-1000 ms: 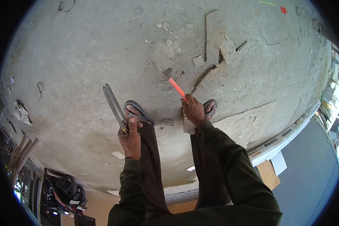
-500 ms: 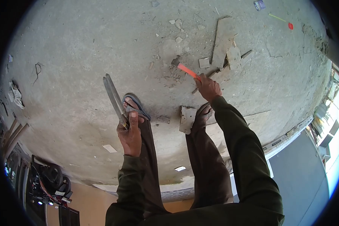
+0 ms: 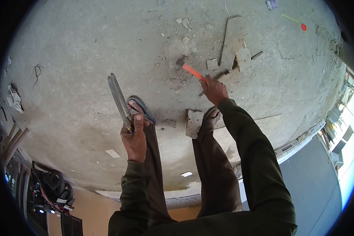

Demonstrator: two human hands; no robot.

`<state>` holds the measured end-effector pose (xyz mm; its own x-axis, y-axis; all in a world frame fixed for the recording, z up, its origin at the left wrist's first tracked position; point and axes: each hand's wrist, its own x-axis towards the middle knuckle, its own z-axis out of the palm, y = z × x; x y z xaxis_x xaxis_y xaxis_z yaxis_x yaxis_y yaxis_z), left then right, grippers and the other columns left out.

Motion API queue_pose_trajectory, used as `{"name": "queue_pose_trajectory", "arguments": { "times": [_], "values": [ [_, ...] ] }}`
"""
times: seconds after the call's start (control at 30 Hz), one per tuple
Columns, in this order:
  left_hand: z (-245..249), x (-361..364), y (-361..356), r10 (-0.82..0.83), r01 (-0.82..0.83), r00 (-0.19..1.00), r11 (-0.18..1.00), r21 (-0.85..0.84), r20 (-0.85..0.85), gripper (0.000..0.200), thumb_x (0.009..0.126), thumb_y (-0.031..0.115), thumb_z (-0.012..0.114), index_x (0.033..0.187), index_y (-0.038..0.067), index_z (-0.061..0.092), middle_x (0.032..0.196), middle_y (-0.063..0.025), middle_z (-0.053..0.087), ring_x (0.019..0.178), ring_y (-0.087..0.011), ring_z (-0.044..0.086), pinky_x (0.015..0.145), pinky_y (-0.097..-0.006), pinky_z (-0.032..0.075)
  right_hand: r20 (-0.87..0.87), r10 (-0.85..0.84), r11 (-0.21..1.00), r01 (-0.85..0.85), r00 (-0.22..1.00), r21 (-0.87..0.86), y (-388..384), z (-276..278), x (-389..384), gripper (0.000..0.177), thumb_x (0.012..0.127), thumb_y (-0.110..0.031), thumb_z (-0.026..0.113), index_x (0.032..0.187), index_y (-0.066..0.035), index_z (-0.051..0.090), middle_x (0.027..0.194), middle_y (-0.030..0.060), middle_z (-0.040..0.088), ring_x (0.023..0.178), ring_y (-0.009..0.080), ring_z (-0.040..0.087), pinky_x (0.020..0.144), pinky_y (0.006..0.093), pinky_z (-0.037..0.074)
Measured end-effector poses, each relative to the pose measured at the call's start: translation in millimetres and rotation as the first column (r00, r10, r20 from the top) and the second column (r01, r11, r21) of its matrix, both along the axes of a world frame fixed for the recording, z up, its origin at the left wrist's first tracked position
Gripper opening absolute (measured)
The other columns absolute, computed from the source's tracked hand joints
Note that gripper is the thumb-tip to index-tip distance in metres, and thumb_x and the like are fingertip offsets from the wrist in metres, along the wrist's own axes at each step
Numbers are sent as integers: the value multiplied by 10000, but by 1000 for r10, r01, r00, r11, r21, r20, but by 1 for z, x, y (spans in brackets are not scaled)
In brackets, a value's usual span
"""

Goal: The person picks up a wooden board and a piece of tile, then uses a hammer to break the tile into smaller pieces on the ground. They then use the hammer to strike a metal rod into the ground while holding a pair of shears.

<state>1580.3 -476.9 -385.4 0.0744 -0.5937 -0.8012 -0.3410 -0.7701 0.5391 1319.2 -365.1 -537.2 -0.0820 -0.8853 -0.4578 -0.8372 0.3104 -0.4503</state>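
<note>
My left hand (image 3: 134, 137) is closed around the lower end of a pair of long grey metal blades (image 3: 118, 94), which point up and away, close together. The thumb lies along them, above my sandalled left foot (image 3: 139, 108). My right hand (image 3: 215, 91) grips the orange handle of a hammer (image 3: 192, 71). Its dark head hangs over or near crumbled debris on the concrete floor; contact cannot be told. A flat broken board piece (image 3: 194, 123) lies beside my right foot.
Broken wooden boards (image 3: 233, 41) and a small square piece (image 3: 212, 64) lie beyond my right hand. A crumpled cloth (image 3: 15, 99) is at the far left, above curved wooden pieces (image 3: 15, 142). A motorcycle-like dark object (image 3: 53, 185) stands lower left. A grey panel (image 3: 310, 181) is lower right.
The two blades in my left hand have drawn closer together. My right hand and the hammer have shifted slightly left. The whole view has moved a little.
</note>
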Motion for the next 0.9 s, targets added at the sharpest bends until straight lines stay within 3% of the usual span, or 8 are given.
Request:
{"name": "queue_pose_trajectory", "arguments": {
  "times": [0.07, 0.2, 0.27, 0.5, 0.57, 0.67, 0.83, 0.9],
  "values": [
    [0, 5, -2, 3, -3, 1000, 1000, -9, 4, 334, 887, 400, 580, 834, 71, 592, 683, 7, 573, 465, -25, 386, 412, -199, 289, -79, -322, 936, 330, 943, 120, -3, -4, 9, 295, 910, -363, 499, 854, -74, 490, 614, 174, 591, 553, 375, 591, 467, 480, 458],
    [-3, 6, 0, -35, 36, 999, 999, -14, 15, 346, 893, 421, 559, 831, 80, 573, 687, -7, 571, 433, -28, 385, 384, -190, 280, 102, 124, 991, -118, 987, -68, 4, 20, 21, 295, 911, -349, 500, 853, -59, 509, 605, 181, 584, 552, 383, 585, 481, 475, 452],
    [-1, 4, -3, -4, 4, 1000, 1000, -8, 3, 349, 892, 422, 562, 822, 80, 572, 688, -8, 573, 438, -28, 387, 387, -191, 282, -26, -343, 924, 342, 939, 170, 1, -3, 12, 296, 904, -337, 518, 838, -49, 519, 601, 181, 576, 564, 378, 585, 490, 467, 444],
    [-3, 7, -5, 24, -26, 999, 998, -58, -29, 349, 880, 412, 586, 798, 74, 572, 689, -8, 574, 460, -30, 396, 413, -193, 290, 295, -264, 926, 327, 918, -187, -70, 62, 50, 199, 911, -215, 528, 863, -24, 504, 609, 185, 532, 529, 374, 539, 467, 443, 398],
    [-5, 11, -7, 52, -53, 998, 998, -42, -25, 348, 880, 408, 589, 796, 71, 577, 688, -4, 573, 463, -28, 394, 417, -193, 290, 240, -208, 955, 250, 948, -159, -42, 37, 22, 184, 917, -203, 515, 894, -21, 499, 632, 183, 537, 536, 367, 542, 460, 438, 393],
    [-1, 9, -3, 104, -106, 994, 992, -63, -46, 351, 876, 407, 596, 802, 64, 589, 682, 6, 568, 470, -22, 389, 422, -195, 290, -187, 120, 991, -128, 975, -30, -8, -11, -16, 252, 923, -282, 495, 878, -35, 484, 630, 181, 559, 566, 389, 564, 490, 475, 421],
    [-5, 15, 0, 90, -92, 995, 995, -49, -36, 389, 860, 433, 612, 748, 60, 599, 626, 33, 536, 471, -18, 352, 427, -208, 261, 136, -316, 943, 327, 939, -66, -99, 78, 6, 315, 933, -298, 461, 843, -4, 527, 617, 218, 560, 565, 448, 542, 507, 499, 431],
    [-6, 17, -3, 88, -89, 996, 995, -54, -28, 397, 859, 437, 611, 731, 60, 596, 621, 35, 528, 470, -19, 347, 429, -212, 253, 111, -309, 947, 317, 945, -58, -78, 57, 3, 302, 926, -290, 476, 868, -1, 544, 672, 233, 581, 628, 441, 568, 514, 493, 447]
  ]
}}
